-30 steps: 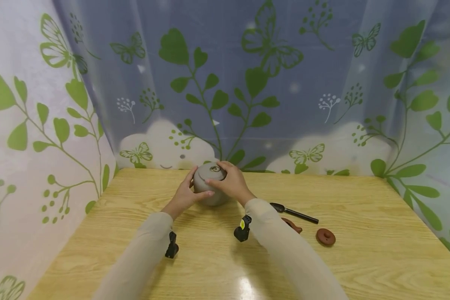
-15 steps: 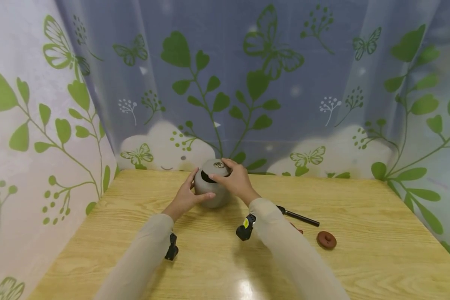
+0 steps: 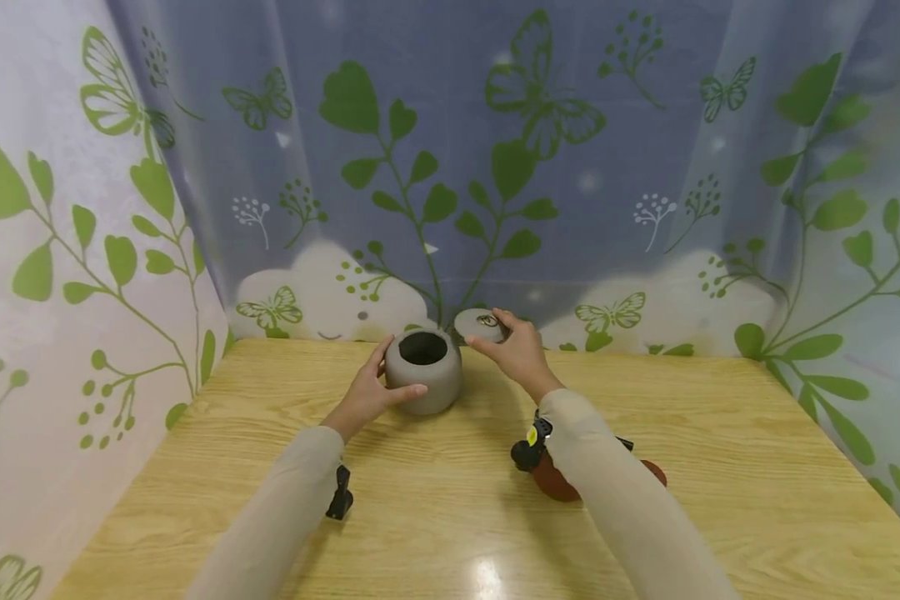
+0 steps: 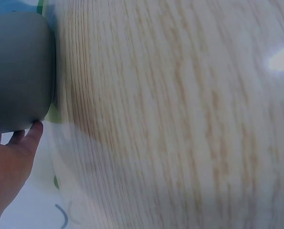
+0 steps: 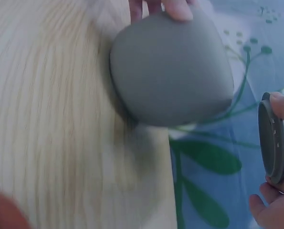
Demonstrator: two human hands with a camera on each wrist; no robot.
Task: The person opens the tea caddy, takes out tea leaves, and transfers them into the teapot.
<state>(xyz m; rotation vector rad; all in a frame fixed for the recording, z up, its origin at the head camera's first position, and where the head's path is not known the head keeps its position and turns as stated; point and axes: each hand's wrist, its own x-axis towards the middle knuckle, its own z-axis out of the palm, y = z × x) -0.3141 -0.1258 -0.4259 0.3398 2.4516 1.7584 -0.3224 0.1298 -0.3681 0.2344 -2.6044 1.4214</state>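
A round grey jar (image 3: 433,379) stands upright on the wooden table, its dark mouth uncovered. My left hand (image 3: 369,396) holds it from the left side, thumb across the front and fingers round the side. To the right of the jar, my right hand (image 3: 522,354) pinches the jar's grey lid (image 3: 471,323) by its edges, raised and apart from the rim. In the right wrist view the lid (image 5: 266,138) appears edge-on, gripped between thumb and fingers, beside the jar (image 5: 170,71). The left wrist view has the jar (image 4: 17,71) with left-hand fingertips against its side.
Beneath my right forearm lies a reddish-brown clay pot (image 3: 555,483), mostly hidden. A small reddish-brown lid (image 3: 656,472) and the tip of a black handle (image 3: 626,443) peek out beyond the sleeve. A patterned curtain (image 3: 540,250) hangs behind the table's back edge.
My right hand has lifted the lid off the jar and carried it to the right, exposing the mouth. The left hand keeps its hold. The right forearm now covers more of the clay pot.
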